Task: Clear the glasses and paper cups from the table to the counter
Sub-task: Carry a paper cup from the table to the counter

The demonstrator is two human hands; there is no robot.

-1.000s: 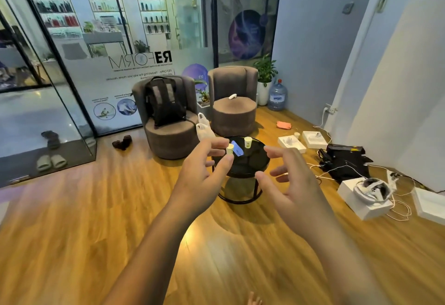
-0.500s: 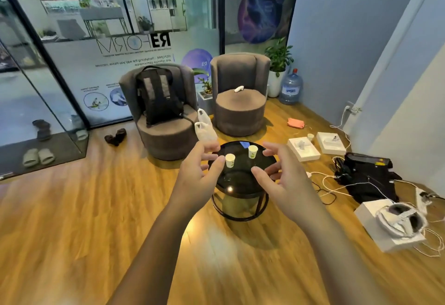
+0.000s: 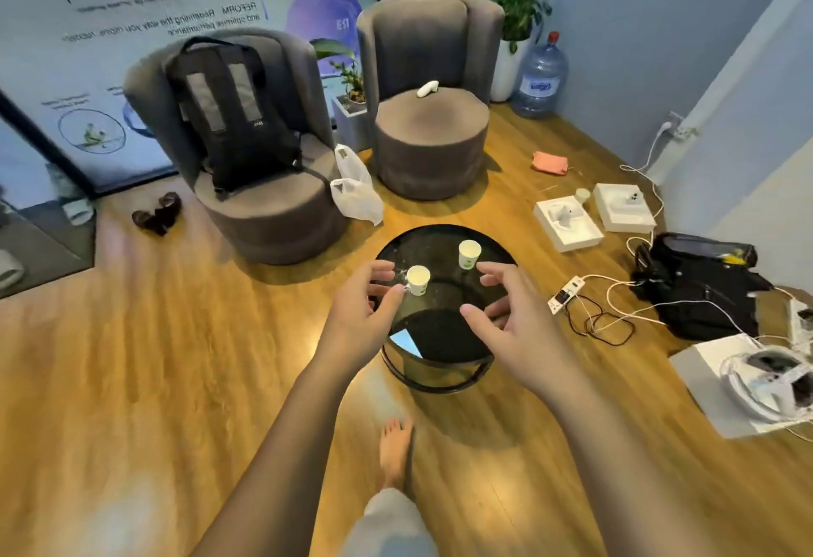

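Head view: a round black table (image 3: pixel 444 339) stands on the wooden floor (image 3: pixel 132 358) with two paper cups upright on its far half. The near cup (image 3: pixel 418 280) sits left of centre, the far cup (image 3: pixel 468 254) a little right of it, the two apart. The left hand (image 3: pixel 363 321) is held over the table's left edge, fingers spread and curled, empty, its fingertips just beside the near cup. The right hand (image 3: pixel 512 328) is over the table's right side, fingers spread wide, holding nothing, near the far cup. A bare foot (image 3: pixel 396 451) is on the floor near the table. Two grey armchairs stand beyond, the left armchair (image 3: pixel 272 209) carrying a black backpack (image 3: pixel 233 116)
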